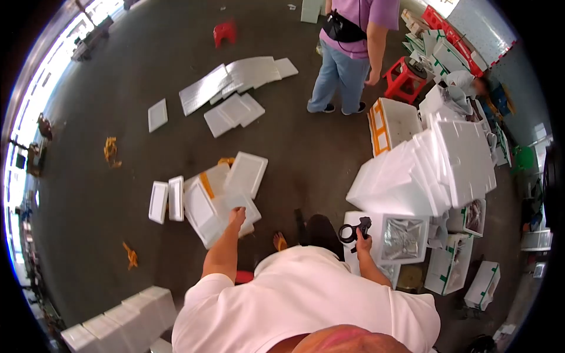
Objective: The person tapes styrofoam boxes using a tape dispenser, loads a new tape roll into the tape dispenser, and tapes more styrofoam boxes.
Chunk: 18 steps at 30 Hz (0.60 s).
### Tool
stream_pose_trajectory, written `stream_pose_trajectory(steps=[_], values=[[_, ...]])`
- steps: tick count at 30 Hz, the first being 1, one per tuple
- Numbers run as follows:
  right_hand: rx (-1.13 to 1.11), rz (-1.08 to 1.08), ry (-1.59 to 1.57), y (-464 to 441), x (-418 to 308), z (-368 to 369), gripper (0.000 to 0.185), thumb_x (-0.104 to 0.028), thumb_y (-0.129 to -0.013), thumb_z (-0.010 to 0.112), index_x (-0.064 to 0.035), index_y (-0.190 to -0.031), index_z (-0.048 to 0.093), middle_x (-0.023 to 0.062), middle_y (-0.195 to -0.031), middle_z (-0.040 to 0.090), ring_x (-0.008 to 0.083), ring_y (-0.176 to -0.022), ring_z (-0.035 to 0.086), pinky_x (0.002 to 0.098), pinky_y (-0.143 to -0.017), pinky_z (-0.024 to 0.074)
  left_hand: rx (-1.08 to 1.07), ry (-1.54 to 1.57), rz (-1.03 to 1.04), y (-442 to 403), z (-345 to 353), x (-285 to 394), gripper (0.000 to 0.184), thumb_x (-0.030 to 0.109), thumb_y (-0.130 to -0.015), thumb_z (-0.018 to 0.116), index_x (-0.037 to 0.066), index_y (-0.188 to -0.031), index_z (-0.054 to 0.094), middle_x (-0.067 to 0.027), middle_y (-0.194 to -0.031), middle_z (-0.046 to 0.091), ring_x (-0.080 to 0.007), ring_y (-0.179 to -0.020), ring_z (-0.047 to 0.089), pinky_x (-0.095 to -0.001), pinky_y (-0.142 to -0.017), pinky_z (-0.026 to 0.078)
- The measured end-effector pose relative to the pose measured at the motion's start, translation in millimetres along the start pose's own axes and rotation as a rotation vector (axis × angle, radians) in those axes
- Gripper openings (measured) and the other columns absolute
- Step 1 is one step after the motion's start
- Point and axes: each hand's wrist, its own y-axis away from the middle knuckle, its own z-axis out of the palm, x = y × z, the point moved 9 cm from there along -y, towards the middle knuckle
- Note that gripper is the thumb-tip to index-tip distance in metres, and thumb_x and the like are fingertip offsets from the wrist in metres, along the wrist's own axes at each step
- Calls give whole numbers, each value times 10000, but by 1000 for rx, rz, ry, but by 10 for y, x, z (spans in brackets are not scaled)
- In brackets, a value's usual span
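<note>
My left hand (237,216) is closed above a loose pile of white foam lids (247,173); whatever its fingers hold, if anything, is too small to make out. An orange tape strip (206,185) crosses one piece in that pile. On the right, my right hand (364,240) grips a black tape dispenser (364,226) with a round black ring at its left side. The dispenser is over a white foam box (351,222), beside an open foam box (428,238) with a silvery lining.
Stacked white foam boxes (394,182) rise at the right. Another person (341,65) stands beyond, near a red stool (406,79). More flat lids (218,82) and crumpled orange tape (110,152) lie on the floor. White boxes (118,320) line the lower left.
</note>
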Motion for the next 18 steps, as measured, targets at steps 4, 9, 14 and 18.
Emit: stream_pose_trajectory(steps=[4, 9, 14, 18], values=[[5, -83, 64, -688, -699, 661, 740, -575, -751, 717, 78, -1082, 606, 238, -1054, 653, 386, -1001, 615, 423, -901, 464, -99, 164, 253, -1092, 259, 1830, 369, 299, -873, 612, 3, -1083, 679, -88, -866, 674, -173, -786, 637, -319, -707, 524], [132, -36, 92, -1365, -1783, 1146, 826, -586, -688, 763, 105, -1112, 603, 280, -1133, 623, 386, -1058, 604, 422, -922, 462, -111, 93, 437, -1845, 372, 3105, 297, 273, -943, 576, 19, -1085, 637, -19, -863, 629, -111, -761, 577, -278, -681, 486], [110, 140, 118, -2346, -2904, 1762, 841, -565, -706, 752, 108, -1173, 561, 269, -1160, 614, 375, -1064, 607, 431, -922, 465, -201, 100, -122, -2209, 322, 2243, 308, 360, -904, 557, 71, -993, 614, -40, -796, 597, -151, -643, 558, -305, -530, 451], [-22, -139, 93, -3099, -4559, 2459, 860, -567, -733, 729, 89, -1253, 533, 269, -1271, 557, 375, -1195, 532, 439, -972, 436, -63, -16, -469, -2119, 205, 1861, 300, 327, -889, 564, 91, -1063, 627, -81, -891, 642, -219, -735, 626, -394, -602, 495]])
